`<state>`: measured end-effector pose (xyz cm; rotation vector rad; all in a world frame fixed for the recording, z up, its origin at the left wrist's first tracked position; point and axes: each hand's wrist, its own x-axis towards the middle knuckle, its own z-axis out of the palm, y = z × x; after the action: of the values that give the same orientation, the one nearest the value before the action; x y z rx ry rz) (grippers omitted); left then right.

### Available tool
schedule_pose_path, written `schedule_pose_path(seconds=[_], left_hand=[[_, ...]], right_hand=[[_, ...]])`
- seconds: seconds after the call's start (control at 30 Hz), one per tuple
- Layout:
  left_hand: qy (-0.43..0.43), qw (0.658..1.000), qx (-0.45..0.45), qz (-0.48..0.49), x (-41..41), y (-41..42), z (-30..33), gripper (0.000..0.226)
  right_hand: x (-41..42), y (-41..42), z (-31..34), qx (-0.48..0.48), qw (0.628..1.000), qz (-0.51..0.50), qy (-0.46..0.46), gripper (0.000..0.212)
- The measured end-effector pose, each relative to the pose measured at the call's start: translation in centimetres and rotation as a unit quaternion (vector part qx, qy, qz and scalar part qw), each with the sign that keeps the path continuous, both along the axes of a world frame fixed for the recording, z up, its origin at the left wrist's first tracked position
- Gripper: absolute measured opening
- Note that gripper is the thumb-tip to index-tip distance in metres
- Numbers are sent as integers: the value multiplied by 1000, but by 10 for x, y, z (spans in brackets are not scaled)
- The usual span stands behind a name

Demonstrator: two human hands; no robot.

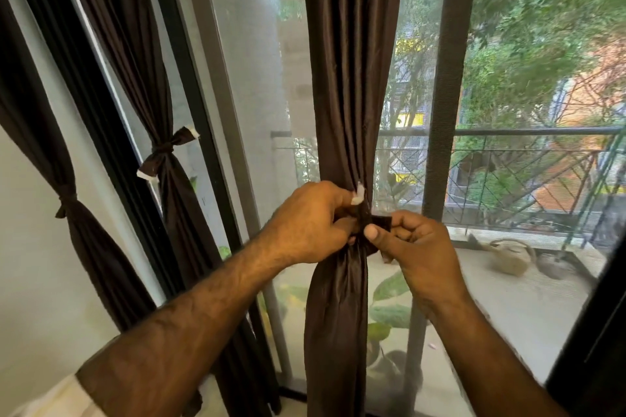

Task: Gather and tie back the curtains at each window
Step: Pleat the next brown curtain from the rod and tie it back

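- Head view: your left hand point(313, 220) and right hand point(411, 244) are close together at the middle curtain point(342, 78), which hangs gathered into a narrow column in front of the window frame point(443, 112).
- Your left hand pinches the white-tipped end of the tie-back strip point(358, 195), and your right hand pinches the other, dark end point(381, 223) just to the right of the bundle (thumb on top, fingers curled under).
- The strip already goes round the gathered cloth at its waist, so by my reading you are in the knotting step on this curtain.
- To the left, a second curtain point(162, 159) already wears a finished bow, and the far-left curtain point(67, 200) is also cinched.
- The next move likely calls for drawing both ends apart evenly, keeping the loop snug so the slippery fabric doesn't slide down.
- Beyond the glass, a balcony railing point(528, 132) shows among trees.
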<state>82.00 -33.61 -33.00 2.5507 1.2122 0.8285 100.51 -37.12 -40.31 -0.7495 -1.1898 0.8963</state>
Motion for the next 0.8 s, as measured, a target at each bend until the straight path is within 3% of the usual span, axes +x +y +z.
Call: schedule_pose_path(seconds=[0.13,0.23,0.4,0.47,0.57,0.63,0.8], left_hand=[[-4,999,18,-44,-5,5,-6,3],[-30,994,30,-97,-10,1,-17,35],[-80,983,165,-7,-14,2,-51,60],[-91,976,196,3,-11,2,-60,61],[-40,952,303,13,-9,4,-70,59],[-20,933,360,11,-9,10,-78,47],[-56,945,323,18,-3,16,-85,31]], right_hand=[[0,6,-1,-31,999,-36,8,28],[2,8,1,-46,998,-32,9,31],[6,19,-1,-82,996,-28,18,40],[5,23,-2,-98,995,-17,10,40],[4,26,-2,-109,994,-11,-6,40],[4,26,-1,-95,995,-29,-30,41],[9,15,2,-25,996,-19,-85,29]])
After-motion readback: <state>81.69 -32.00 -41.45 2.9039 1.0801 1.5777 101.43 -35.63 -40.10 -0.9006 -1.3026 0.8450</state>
